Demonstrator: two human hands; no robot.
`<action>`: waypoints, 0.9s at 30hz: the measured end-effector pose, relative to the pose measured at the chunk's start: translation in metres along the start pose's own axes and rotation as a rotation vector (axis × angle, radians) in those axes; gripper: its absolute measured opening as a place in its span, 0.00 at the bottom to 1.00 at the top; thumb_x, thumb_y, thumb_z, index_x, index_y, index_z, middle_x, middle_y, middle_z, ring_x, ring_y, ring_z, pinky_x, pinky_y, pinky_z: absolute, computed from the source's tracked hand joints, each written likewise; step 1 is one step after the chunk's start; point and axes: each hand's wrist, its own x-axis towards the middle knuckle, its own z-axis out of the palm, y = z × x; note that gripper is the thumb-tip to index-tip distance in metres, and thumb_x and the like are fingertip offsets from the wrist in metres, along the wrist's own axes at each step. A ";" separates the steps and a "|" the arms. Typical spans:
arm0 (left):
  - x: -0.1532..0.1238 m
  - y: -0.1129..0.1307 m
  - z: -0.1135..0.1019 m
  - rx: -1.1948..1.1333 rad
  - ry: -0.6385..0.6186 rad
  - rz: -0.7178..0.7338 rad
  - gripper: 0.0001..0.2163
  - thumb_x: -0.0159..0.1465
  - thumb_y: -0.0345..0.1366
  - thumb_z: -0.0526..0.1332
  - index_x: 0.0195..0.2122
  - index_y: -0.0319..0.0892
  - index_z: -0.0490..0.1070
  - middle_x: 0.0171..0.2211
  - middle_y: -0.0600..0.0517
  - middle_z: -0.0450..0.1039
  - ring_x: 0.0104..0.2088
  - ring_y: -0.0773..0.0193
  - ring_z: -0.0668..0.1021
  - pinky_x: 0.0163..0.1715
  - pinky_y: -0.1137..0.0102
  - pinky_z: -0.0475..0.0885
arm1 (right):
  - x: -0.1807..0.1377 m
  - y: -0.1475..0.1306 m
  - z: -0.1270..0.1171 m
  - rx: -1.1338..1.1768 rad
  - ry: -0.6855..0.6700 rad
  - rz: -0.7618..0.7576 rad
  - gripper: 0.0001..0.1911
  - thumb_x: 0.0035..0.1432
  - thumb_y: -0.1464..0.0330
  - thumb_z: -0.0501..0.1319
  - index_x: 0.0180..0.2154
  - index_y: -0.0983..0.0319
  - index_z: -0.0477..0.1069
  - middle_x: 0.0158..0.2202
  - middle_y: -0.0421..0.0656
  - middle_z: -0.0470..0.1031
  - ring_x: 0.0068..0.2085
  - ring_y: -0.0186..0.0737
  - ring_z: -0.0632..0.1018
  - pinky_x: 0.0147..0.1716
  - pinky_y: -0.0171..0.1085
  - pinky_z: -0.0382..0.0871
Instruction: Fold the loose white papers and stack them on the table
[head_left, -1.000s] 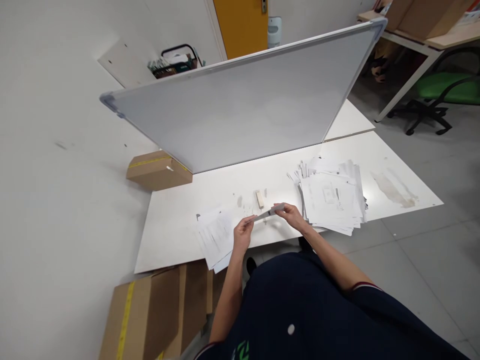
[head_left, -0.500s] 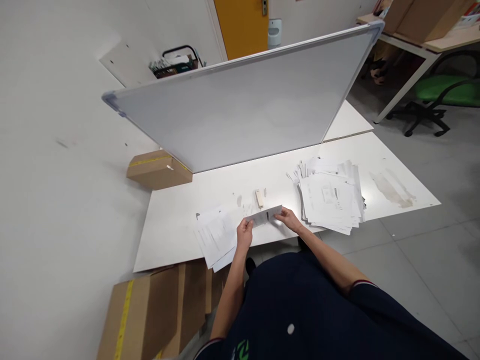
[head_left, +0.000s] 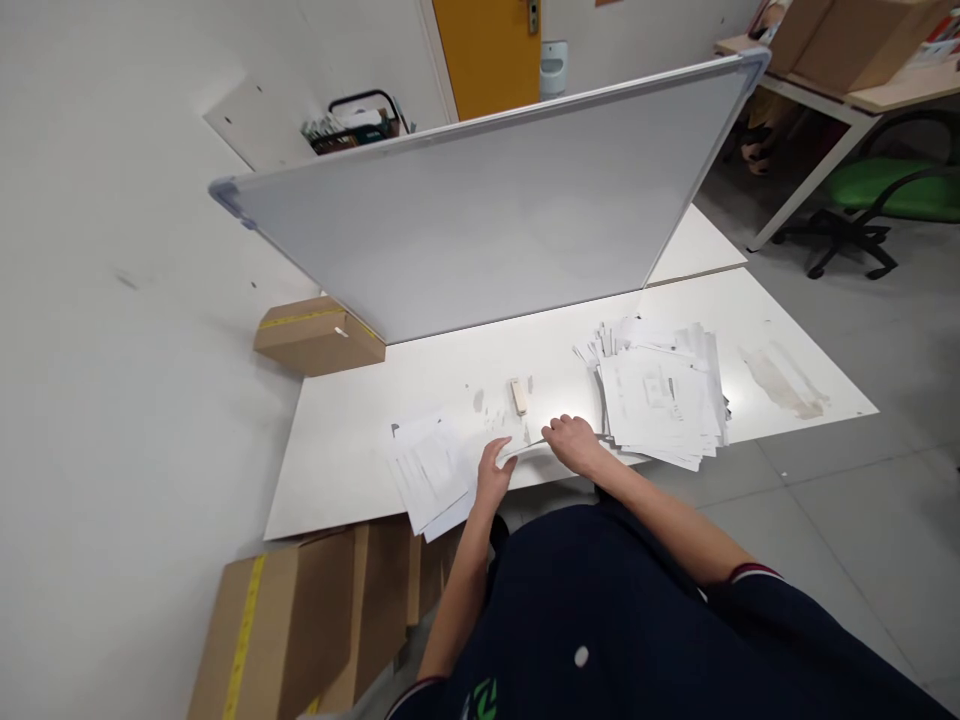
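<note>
A folded sheet of paper (head_left: 534,446) is turned nearly edge-on over the front of the white table, so only a thin line of it shows. My right hand (head_left: 574,443) is closed over its right part, fingers curled on top. At the other end, my left hand (head_left: 495,474) has thumb and fingers around the paper's edge. Just beyond the hands lies a small cream-coloured block-like object (head_left: 519,397). Loose printed sheets (head_left: 431,475) lie beside my left hand, and a thick messy pile of papers (head_left: 660,395) lies to the right of my right hand.
A large whiteboard (head_left: 495,220) stands along the back of the table (head_left: 337,450). One cardboard box (head_left: 319,335) sits at the table's back left; several more boxes (head_left: 281,610) stand below its left front. A green chair (head_left: 892,190) is at far right.
The paper has tilted from showing its printed face to nearly edge-on. My right hand has rolled over onto its top edge, and my left thumb and fingers have spread somewhat.
</note>
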 end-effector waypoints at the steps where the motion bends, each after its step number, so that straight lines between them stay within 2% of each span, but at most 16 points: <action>1: 0.000 -0.006 0.004 0.019 -0.015 0.015 0.12 0.56 0.36 0.56 0.41 0.46 0.69 0.45 0.49 0.67 0.48 0.61 0.68 0.50 0.64 0.60 | 0.003 -0.002 0.006 -0.012 -0.014 0.002 0.11 0.56 0.76 0.47 0.37 0.65 0.67 0.36 0.53 0.69 0.39 0.45 0.68 0.33 0.38 0.58; 4: 0.002 -0.023 0.014 0.049 -0.035 0.006 0.08 0.57 0.37 0.55 0.35 0.44 0.72 0.40 0.48 0.70 0.45 0.61 0.70 0.48 0.63 0.62 | 0.007 -0.004 0.020 -0.026 -0.032 0.023 0.11 0.56 0.76 0.48 0.38 0.65 0.66 0.36 0.53 0.69 0.38 0.45 0.69 0.33 0.38 0.58; 7: 0.002 -0.032 0.016 0.074 -0.030 0.005 0.09 0.57 0.39 0.54 0.34 0.44 0.73 0.39 0.48 0.72 0.43 0.60 0.71 0.47 0.62 0.63 | 0.007 -0.004 0.027 -0.026 -0.016 0.035 0.10 0.56 0.76 0.48 0.38 0.65 0.65 0.36 0.53 0.69 0.38 0.44 0.69 0.33 0.38 0.58; 12: 0.000 -0.028 0.011 0.066 -0.045 -0.033 0.11 0.57 0.40 0.54 0.35 0.44 0.73 0.39 0.49 0.72 0.42 0.60 0.72 0.45 0.62 0.63 | 0.005 -0.004 0.027 0.010 -0.040 0.039 0.11 0.54 0.78 0.48 0.38 0.64 0.63 0.35 0.51 0.70 0.37 0.44 0.70 0.33 0.37 0.58; 15: 0.002 -0.024 0.006 -0.002 0.000 -0.072 0.12 0.57 0.42 0.54 0.35 0.43 0.72 0.37 0.49 0.73 0.41 0.61 0.72 0.43 0.65 0.64 | 0.007 0.002 0.027 0.101 -0.026 0.061 0.11 0.55 0.77 0.48 0.39 0.63 0.63 0.34 0.49 0.71 0.36 0.41 0.71 0.32 0.36 0.58; 18: 0.007 -0.025 0.005 -0.137 0.052 -0.171 0.14 0.56 0.45 0.55 0.33 0.40 0.71 0.31 0.50 0.73 0.34 0.63 0.73 0.37 0.68 0.67 | 0.012 0.017 0.032 0.293 -0.030 0.121 0.10 0.57 0.72 0.48 0.39 0.63 0.63 0.33 0.47 0.71 0.34 0.40 0.72 0.31 0.34 0.58; 20: 0.012 -0.031 0.008 -0.241 0.093 -0.260 0.15 0.54 0.45 0.56 0.35 0.38 0.70 0.29 0.50 0.72 0.31 0.65 0.73 0.34 0.70 0.68 | 0.016 0.029 0.044 0.491 -0.040 0.184 0.08 0.54 0.70 0.51 0.35 0.64 0.65 0.32 0.47 0.72 0.34 0.40 0.72 0.30 0.33 0.59; 23: 0.016 -0.043 0.015 -0.333 0.155 -0.397 0.18 0.54 0.44 0.57 0.40 0.36 0.68 0.30 0.47 0.73 0.30 0.66 0.74 0.34 0.69 0.68 | 0.016 0.044 0.073 0.883 -0.125 0.376 0.05 0.48 0.71 0.56 0.29 0.65 0.68 0.30 0.46 0.73 0.32 0.39 0.73 0.28 0.32 0.61; 25: 0.017 -0.049 0.018 -0.308 0.149 -0.454 0.18 0.54 0.42 0.57 0.42 0.35 0.67 0.32 0.45 0.73 0.31 0.66 0.74 0.35 0.68 0.68 | 0.013 0.049 0.095 1.148 -0.189 0.524 0.05 0.45 0.71 0.56 0.28 0.65 0.68 0.29 0.45 0.74 0.30 0.38 0.73 0.25 0.32 0.63; 27: 0.018 -0.051 0.020 -0.225 0.130 -0.461 0.17 0.54 0.41 0.57 0.43 0.36 0.67 0.34 0.44 0.73 0.33 0.65 0.75 0.37 0.68 0.68 | 0.010 0.052 0.114 1.324 -0.191 0.629 0.06 0.44 0.71 0.57 0.29 0.65 0.68 0.29 0.46 0.74 0.29 0.38 0.74 0.24 0.31 0.64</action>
